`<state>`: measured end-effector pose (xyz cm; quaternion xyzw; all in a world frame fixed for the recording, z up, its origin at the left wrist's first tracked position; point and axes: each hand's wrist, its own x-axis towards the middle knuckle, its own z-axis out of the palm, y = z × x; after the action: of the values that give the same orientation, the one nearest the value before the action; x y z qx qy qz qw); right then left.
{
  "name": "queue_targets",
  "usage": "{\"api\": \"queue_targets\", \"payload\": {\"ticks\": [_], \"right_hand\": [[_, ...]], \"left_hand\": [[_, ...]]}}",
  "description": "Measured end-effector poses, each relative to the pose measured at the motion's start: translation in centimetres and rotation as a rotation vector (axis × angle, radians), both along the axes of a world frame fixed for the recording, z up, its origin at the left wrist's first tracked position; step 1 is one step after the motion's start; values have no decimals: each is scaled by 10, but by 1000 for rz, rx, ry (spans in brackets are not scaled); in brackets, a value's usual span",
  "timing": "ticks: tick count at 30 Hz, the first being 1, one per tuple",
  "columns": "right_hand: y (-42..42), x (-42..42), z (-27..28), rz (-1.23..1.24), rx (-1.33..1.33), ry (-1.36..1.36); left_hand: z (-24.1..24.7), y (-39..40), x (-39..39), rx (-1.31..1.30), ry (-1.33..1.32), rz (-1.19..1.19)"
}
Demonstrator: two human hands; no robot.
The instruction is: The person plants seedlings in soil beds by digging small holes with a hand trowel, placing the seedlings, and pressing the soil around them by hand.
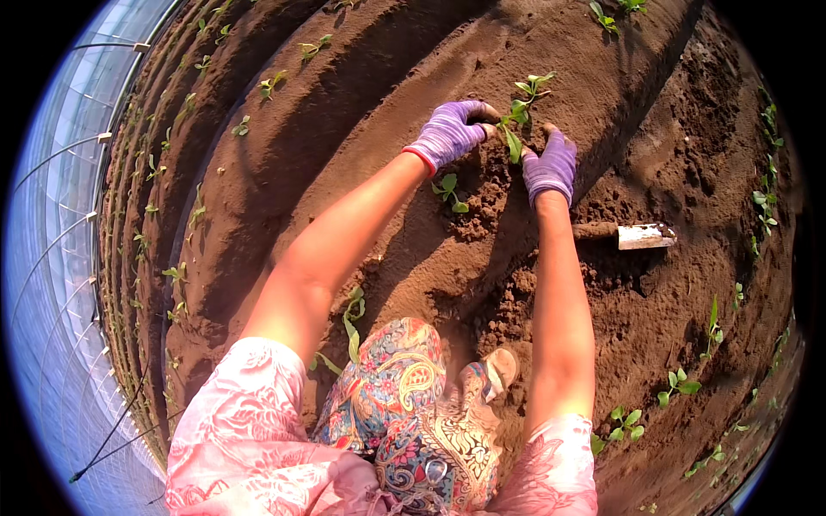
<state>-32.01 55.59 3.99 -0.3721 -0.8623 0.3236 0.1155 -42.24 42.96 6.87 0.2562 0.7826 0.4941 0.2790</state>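
Observation:
My left hand, in a purple fingerless-tip knit glove with a red cuff, reaches the left side of a green seedling. Its thumb and fingers are curved apart, with the fingertips close to the leaves. On the seedling's right, my right hand wears a matching glove and has its fingers spread at the soil. Another leafy seedling stands just beyond, its leaves overlapping the first. The stem base is partly hidden. Loose dug soil lies below the hands, beside a small seedling.
A hand trowel with a soil-covered handle lies right of my right forearm. Raised soil ridges with seedlings curve away on the left, towards a clear plastic greenhouse wall. More seedlings grow at lower right. My patterned knees are below.

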Motion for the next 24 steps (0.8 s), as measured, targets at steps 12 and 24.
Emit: {"api": "queue_targets", "payload": {"ticks": [12,24], "right_hand": [[2,-7,0,144,-208,-13],[10,-11,-11,214,-803,455]], "left_hand": [[5,0,-5,28,-93,-43],[4,5,-13,100,-33,-232]]}}
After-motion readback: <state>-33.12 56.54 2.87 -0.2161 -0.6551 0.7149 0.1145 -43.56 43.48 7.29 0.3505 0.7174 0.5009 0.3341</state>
